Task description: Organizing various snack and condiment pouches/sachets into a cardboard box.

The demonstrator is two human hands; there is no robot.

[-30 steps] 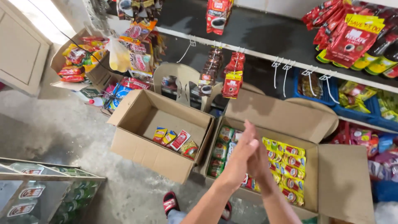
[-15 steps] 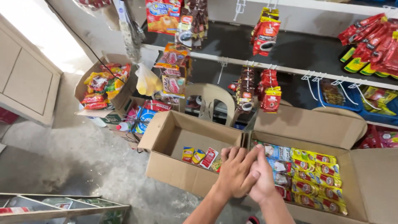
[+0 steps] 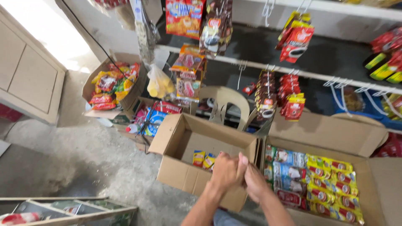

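Observation:
My left hand (image 3: 224,172) and my right hand (image 3: 254,181) are pressed together, fingers closed, palm against palm, with nothing visible between them. They hover over the near edge of an open cardboard box (image 3: 176,167) on the floor. A few small yellow and red packets (image 3: 203,160) lie at its bottom. To the right stands a second open box (image 3: 331,134) packed with rows of yellow, red and blue snack packets (image 3: 318,184).
Strips of sachets (image 3: 292,41) hang from a shelf rail above. A beige plastic chair (image 3: 222,102) stands behind the boxes. Further boxes of snacks (image 3: 111,86) sit at the back left. A glass-topped counter (image 3: 67,209) lies at the bottom left. The floor is bare concrete.
The view has swung left and upward, so the boxes shifted right in frame. My hands stay clasped together and have turned slightly against each other.

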